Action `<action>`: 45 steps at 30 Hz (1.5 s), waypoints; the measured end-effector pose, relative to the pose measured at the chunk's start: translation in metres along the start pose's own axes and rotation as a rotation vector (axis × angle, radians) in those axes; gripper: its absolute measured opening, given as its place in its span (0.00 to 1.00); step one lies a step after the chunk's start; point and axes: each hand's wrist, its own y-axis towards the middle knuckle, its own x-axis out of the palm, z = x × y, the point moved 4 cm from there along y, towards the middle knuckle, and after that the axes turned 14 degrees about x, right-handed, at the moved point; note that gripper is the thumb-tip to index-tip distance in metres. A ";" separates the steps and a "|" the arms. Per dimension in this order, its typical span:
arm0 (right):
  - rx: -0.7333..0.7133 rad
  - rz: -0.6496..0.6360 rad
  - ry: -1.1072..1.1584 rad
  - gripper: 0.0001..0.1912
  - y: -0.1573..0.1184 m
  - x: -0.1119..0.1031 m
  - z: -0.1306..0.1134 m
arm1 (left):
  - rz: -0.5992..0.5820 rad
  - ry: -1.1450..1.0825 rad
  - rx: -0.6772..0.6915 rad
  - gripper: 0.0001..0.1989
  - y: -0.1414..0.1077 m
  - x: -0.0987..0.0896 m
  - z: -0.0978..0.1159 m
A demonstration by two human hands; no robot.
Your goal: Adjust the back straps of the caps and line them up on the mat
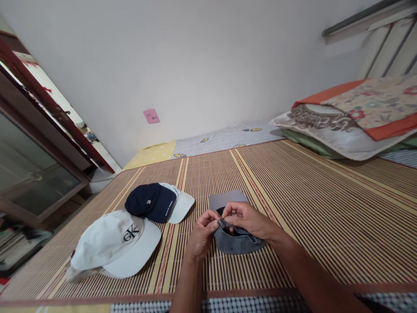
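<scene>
Cap point(238, 246) lies under left fingers point(208, 216) and right fingers point(237, 209), which pinch what seems its strap point(224, 225).

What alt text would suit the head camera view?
A person's left hand and right hand pinch the edge of a gray cap on a striped mat. Left of it lie a navy cap and white caps; a pillow sits at far right.

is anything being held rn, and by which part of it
The left hand and right hand pinch the grey cap by its strap, opposite the brim.
</scene>
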 end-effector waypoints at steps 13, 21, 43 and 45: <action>-0.010 -0.058 -0.098 0.08 -0.004 -0.006 0.000 | -0.034 0.008 -0.038 0.16 0.001 0.002 -0.006; -0.048 0.008 -0.082 0.09 -0.004 -0.004 -0.005 | -0.138 0.017 -0.082 0.16 -0.001 0.008 -0.006; -0.146 0.035 -0.409 0.06 -0.016 -0.005 -0.020 | -0.126 0.050 -0.159 0.20 -0.002 0.001 -0.009; -0.147 0.036 -0.412 0.05 -0.015 -0.004 -0.019 | -0.125 0.061 -0.168 0.20 -0.002 0.002 -0.009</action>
